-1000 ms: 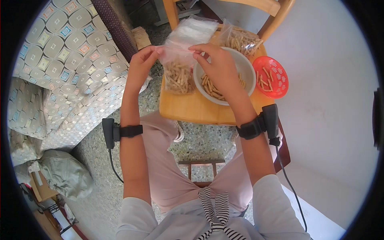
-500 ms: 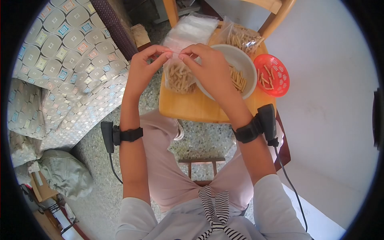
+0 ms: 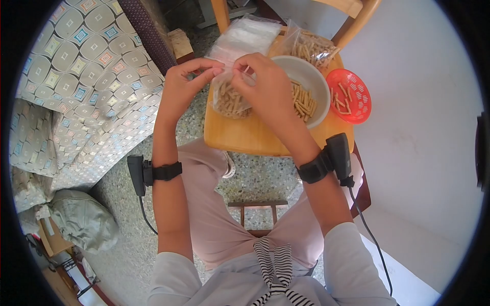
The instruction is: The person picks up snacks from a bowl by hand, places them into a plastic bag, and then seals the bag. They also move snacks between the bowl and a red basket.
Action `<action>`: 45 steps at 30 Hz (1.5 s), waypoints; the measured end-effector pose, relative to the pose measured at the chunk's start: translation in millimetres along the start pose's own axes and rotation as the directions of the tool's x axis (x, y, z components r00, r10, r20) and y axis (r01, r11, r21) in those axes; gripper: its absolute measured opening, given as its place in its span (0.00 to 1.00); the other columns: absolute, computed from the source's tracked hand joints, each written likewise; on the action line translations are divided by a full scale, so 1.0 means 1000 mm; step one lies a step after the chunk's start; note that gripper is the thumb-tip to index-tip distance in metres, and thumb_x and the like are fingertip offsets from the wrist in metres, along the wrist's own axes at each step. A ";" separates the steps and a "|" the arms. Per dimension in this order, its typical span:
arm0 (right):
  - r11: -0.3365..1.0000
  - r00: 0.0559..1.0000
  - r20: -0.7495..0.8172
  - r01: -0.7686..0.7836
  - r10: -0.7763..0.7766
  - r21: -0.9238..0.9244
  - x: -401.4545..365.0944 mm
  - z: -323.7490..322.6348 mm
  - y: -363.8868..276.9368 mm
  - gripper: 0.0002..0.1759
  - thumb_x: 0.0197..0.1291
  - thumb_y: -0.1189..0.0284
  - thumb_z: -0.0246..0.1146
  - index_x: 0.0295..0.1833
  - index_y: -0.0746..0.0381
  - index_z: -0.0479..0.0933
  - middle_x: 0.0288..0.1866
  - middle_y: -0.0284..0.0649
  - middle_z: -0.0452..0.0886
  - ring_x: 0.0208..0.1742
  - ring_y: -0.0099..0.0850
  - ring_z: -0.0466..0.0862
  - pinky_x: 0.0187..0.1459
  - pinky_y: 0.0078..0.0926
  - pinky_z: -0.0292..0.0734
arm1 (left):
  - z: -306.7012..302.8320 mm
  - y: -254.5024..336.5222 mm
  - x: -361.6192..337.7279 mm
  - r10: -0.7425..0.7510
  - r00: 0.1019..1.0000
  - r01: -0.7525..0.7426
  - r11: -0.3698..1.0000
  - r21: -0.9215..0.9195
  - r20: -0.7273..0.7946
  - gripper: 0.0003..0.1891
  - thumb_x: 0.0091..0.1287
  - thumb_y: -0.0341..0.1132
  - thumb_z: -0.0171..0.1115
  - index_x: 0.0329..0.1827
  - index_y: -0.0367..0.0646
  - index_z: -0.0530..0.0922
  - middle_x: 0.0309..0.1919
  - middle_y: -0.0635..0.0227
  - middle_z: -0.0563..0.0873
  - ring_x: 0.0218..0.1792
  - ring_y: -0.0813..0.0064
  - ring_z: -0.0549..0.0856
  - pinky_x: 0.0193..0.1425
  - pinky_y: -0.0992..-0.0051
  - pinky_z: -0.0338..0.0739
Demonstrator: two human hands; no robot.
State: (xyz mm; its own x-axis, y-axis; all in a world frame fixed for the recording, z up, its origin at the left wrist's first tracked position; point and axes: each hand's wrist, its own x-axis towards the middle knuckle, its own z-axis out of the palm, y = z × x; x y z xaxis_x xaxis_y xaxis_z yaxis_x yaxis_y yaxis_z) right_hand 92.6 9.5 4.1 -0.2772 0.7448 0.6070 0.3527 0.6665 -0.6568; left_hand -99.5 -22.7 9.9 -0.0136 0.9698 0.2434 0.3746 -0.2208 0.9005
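Between my hands hangs a clear plastic bag [image 3: 230, 104] filled with short tan sticks, its lower part over the wooden chair seat. My left hand [image 3: 190, 81] pinches the bag's top edge between thumb and fingers. On the other side, my right hand [image 3: 263, 84] is closed at the same edge, thumb against the forefinger, and partly covers the bag. Just right of that hand stands a pale grey bowl [image 3: 322, 104] with more tan sticks [image 3: 304, 100] in it.
The wooden chair [image 3: 245, 142] carries a stack of empty clear bags [image 3: 247, 38] and another filled bag [image 3: 311, 48] at the back. A red plastic basket [image 3: 361, 99] with several sticks is at the right edge. Patterned cloth [image 3: 97, 66] covers furniture at left.
My right hand has shifted slightly right along the bag's top edge, leaving a wider gap between the hands. My left hand stays nearly in place. The view has moved a little.
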 end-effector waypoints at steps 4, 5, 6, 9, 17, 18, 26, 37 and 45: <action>1.000 1.000 -0.009 -0.010 0.011 0.008 -0.001 -0.002 0.000 0.06 0.54 0.72 0.67 0.34 0.63 0.79 0.32 0.42 0.84 0.37 0.42 0.84 0.43 0.40 0.79 | 0.000 0.000 -0.002 -0.031 1.000 0.031 0.996 -0.081 -0.005 0.09 0.68 0.31 0.68 0.46 0.36 0.88 0.39 0.69 0.90 0.42 0.81 0.85 0.51 0.78 0.79; 1.000 1.000 -0.009 -0.013 0.013 0.008 -0.001 -0.002 -0.001 0.06 0.54 0.72 0.67 0.34 0.63 0.79 0.32 0.42 0.84 0.37 0.42 0.84 0.43 0.39 0.79 | 0.000 0.001 -0.002 -0.035 0.999 0.035 0.994 -0.099 0.000 0.09 0.69 0.31 0.67 0.47 0.35 0.87 0.39 0.69 0.90 0.43 0.81 0.86 0.52 0.77 0.79; 1.000 1.000 -0.008 -0.013 0.013 0.008 -0.001 -0.002 -0.001 0.06 0.54 0.72 0.67 0.34 0.63 0.79 0.32 0.42 0.84 0.37 0.42 0.84 0.43 0.39 0.79 | -0.001 0.002 -0.002 -0.036 0.999 0.036 0.994 -0.099 0.000 0.09 0.69 0.31 0.67 0.47 0.35 0.87 0.39 0.69 0.90 0.43 0.81 0.86 0.52 0.77 0.79; 0.999 0.999 0.007 -0.043 0.043 0.013 0.000 -0.002 0.000 0.05 0.55 0.72 0.67 0.34 0.62 0.79 0.32 0.41 0.84 0.37 0.42 0.84 0.43 0.39 0.79 | -0.001 0.004 -0.003 -0.036 0.999 0.032 0.990 -0.134 -0.028 0.10 0.69 0.32 0.68 0.47 0.35 0.87 0.39 0.69 0.90 0.42 0.81 0.86 0.51 0.78 0.79; 0.999 0.998 0.046 -0.043 0.042 0.029 -0.001 0.000 -0.001 0.06 0.56 0.70 0.68 0.37 0.61 0.81 0.34 0.42 0.85 0.37 0.42 0.86 0.42 0.38 0.80 | 0.008 0.009 -0.004 -0.029 0.999 0.031 0.998 0.053 -0.031 0.06 0.70 0.31 0.66 0.43 0.37 0.85 0.38 0.75 0.87 0.41 0.86 0.82 0.49 0.82 0.76; 0.999 0.998 0.047 -0.044 0.043 0.030 -0.002 0.000 -0.001 0.06 0.56 0.70 0.68 0.37 0.61 0.81 0.34 0.42 0.85 0.37 0.42 0.86 0.42 0.38 0.80 | 0.009 0.008 -0.003 -0.030 0.999 0.032 0.998 0.053 -0.031 0.06 0.70 0.31 0.66 0.43 0.37 0.85 0.38 0.75 0.87 0.41 0.86 0.82 0.49 0.82 0.76; 0.996 0.997 0.017 -0.080 0.079 0.037 -0.003 0.004 -0.003 0.07 0.56 0.70 0.68 0.37 0.61 0.81 0.34 0.42 0.85 0.35 0.41 0.86 0.38 0.38 0.80 | 0.014 0.006 -0.002 0.105 0.992 -0.093 0.980 0.177 -0.065 0.09 0.64 0.33 0.70 0.42 0.38 0.86 0.34 0.71 0.88 0.33 0.83 0.82 0.42 0.80 0.77; 0.993 0.996 0.021 -0.091 0.090 0.074 -0.005 0.006 -0.003 0.08 0.56 0.69 0.69 0.36 0.62 0.80 0.34 0.43 0.85 0.33 0.42 0.85 0.37 0.38 0.79 | 0.015 0.011 -0.003 0.119 0.992 -0.110 0.972 0.207 -0.035 0.09 0.64 0.32 0.69 0.44 0.38 0.85 0.36 0.68 0.90 0.36 0.79 0.85 0.44 0.77 0.79; 0.990 0.991 0.044 -0.126 0.124 0.066 -0.007 0.007 -0.003 0.09 0.56 0.67 0.68 0.36 0.61 0.80 0.34 0.42 0.85 0.33 0.41 0.85 0.40 0.39 0.77 | 0.014 0.010 -0.002 0.143 0.990 -0.141 0.967 0.212 0.006 0.08 0.66 0.32 0.69 0.44 0.38 0.85 0.37 0.68 0.89 0.37 0.79 0.85 0.44 0.77 0.79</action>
State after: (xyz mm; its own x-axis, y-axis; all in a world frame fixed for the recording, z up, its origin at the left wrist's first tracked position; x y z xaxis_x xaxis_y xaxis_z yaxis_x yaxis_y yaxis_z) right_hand 87.1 2.9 -1.3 -0.2710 0.8222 0.5006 0.3255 0.5677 -0.7562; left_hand -83.3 -25.4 13.2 0.0456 0.9290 0.3673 0.5612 -0.3280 0.7599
